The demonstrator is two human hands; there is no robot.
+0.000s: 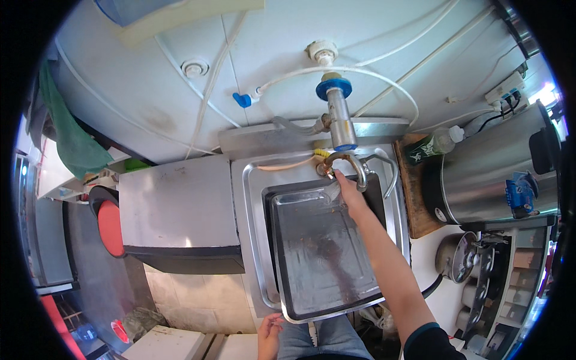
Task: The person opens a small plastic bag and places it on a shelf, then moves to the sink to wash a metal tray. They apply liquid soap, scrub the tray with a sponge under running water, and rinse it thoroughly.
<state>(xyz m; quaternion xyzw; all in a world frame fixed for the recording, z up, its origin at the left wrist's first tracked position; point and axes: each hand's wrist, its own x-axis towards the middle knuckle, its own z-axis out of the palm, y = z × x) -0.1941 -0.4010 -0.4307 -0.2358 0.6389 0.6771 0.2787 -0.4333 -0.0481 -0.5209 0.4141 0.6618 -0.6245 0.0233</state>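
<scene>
A dark metal baking tray (324,252) with a brownish smear and small crumbs lies tilted over the stainless steel sink (252,225), its near edge resting past the sink's front rim. My right hand (345,186) reaches over the tray to the base of the metal faucet (360,168); its fingers are partly hidden there. Beside that hand a clear, blurred thing, perhaps running water or plastic, shows over the tray's far part. Low at the front, my left hand (270,330) is at the tray's near left corner, fingers bent; whether it grips the rim is unclear.
Left of the sink stands a steel-topped cabinet (180,202). On the right, a wooden board (411,198) carries a large steel container (495,166) and a green-labelled plastic bottle (434,145). Below them is a lidded pot (454,258). White hoses cross the wall above.
</scene>
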